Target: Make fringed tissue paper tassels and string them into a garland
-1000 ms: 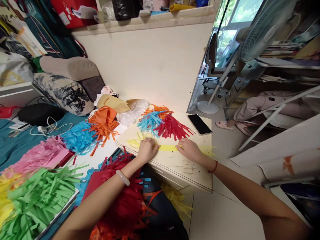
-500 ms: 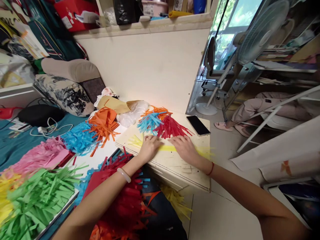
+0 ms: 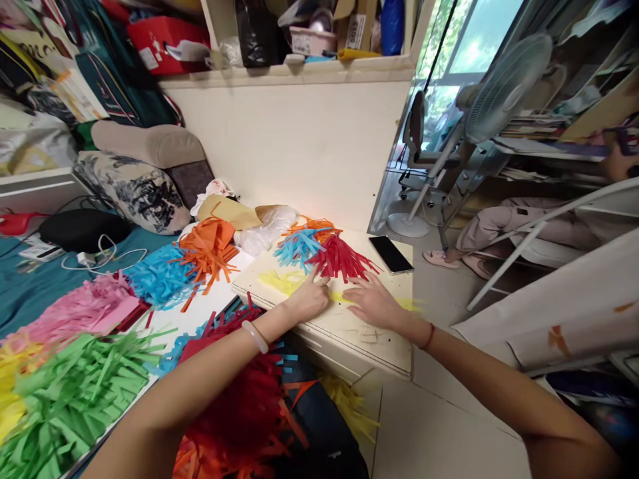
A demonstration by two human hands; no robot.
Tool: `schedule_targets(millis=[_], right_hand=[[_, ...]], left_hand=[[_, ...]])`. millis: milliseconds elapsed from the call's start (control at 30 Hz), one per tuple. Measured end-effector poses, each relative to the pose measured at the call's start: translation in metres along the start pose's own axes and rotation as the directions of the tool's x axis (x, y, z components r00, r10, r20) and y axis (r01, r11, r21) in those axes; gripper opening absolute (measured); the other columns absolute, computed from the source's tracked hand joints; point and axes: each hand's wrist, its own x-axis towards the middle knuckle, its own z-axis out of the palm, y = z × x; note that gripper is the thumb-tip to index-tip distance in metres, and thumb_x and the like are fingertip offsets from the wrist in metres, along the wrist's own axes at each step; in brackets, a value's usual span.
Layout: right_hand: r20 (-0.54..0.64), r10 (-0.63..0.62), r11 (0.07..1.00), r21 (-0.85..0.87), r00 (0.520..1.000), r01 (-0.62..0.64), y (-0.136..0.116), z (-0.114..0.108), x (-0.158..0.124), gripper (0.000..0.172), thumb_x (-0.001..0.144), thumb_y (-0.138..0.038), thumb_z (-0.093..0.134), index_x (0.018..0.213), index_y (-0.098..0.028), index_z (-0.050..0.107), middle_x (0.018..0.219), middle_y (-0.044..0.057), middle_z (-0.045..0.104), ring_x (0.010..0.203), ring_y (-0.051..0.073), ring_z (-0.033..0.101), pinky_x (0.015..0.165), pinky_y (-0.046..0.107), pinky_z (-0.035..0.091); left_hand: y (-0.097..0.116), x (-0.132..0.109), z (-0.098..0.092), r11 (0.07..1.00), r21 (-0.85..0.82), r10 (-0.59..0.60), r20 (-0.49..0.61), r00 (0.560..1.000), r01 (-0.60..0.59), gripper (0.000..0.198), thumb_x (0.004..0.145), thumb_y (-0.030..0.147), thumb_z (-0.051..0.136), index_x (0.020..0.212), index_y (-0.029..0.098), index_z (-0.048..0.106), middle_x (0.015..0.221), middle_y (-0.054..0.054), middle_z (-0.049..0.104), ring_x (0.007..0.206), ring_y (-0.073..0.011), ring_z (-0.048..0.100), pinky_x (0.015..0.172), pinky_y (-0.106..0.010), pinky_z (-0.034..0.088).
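Yellow fringed paper (image 3: 284, 282) lies across the pale tabletop (image 3: 344, 332), partly under both hands. My left hand (image 3: 310, 298) rests on its middle, fingers apart, with the index finger pointing forward. Just to the right, my right hand (image 3: 372, 299) presses on the same yellow strip with its fingers spread. Beyond the hands lie a red tassel (image 3: 344, 256), a light blue tassel (image 3: 298, 247) and an orange one (image 3: 319, 225) partly behind them.
A black phone (image 3: 391, 254) lies at the table's right. Orange (image 3: 207, 243), blue (image 3: 160, 274), pink (image 3: 84, 303) and green fringed paper (image 3: 94, 392) lie at left. Red fringed paper (image 3: 239, 392) covers my lap. A seated person's legs (image 3: 504, 229) and a fan (image 3: 509, 90) are at right.
The view has shifted slightly. My left hand has moved a little right along the yellow paper, and its index finger now stretches forward. My right hand's fingers are more spread.
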Motion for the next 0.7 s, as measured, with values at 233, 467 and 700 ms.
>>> schedule_targets(millis=[233, 467, 700], right_hand=[[-0.064, 0.04, 0.998, -0.055, 0.997, -0.044, -0.025, 0.019, 0.038, 0.022, 0.093, -0.019, 0.048, 0.087, -0.015, 0.069, 0.087, 0.009, 0.069, 0.089, 0.021, 0.056, 0.085, 0.038, 0.034], [-0.121, 0.099, 0.994, 0.068, 0.988, -0.091, -0.002, 0.027, -0.002, 0.022, 0.095, -0.027, 0.051, 0.093, -0.022, 0.072, 0.096, 0.003, 0.073, 0.093, 0.017, 0.058, 0.086, 0.034, 0.035], [-0.177, 0.344, 0.895, 0.36, 0.922, -0.264, 0.004, 0.03, -0.012, 0.022, 0.087, -0.033, 0.062, 0.072, -0.021, 0.071, 0.089, 0.003, 0.074, 0.09, 0.019, 0.062, 0.084, 0.033, 0.038]], left_hand=[[0.009, 0.002, 0.009, 0.995, -0.019, -0.103, -0.058, 0.993, 0.102, 0.02, 0.088, 0.01, 0.05, 0.082, 0.013, 0.069, 0.076, -0.009, 0.068, 0.101, -0.0264, 0.058, 0.112, -0.064, 0.017], [0.004, -0.034, 0.019, 0.925, -0.292, -0.29, -0.128, 0.948, 0.243, 0.022, 0.092, 0.017, 0.048, 0.086, 0.02, 0.069, 0.09, -0.005, 0.07, 0.111, -0.0234, 0.056, 0.109, -0.058, 0.022], [-0.002, -0.047, 0.029, 0.688, -0.604, -0.566, -0.1, 0.818, 0.402, 0.01, 0.079, 0.032, 0.071, 0.074, 0.024, 0.072, 0.091, -0.001, 0.073, 0.1, -0.019, 0.059, 0.101, -0.045, 0.033]])
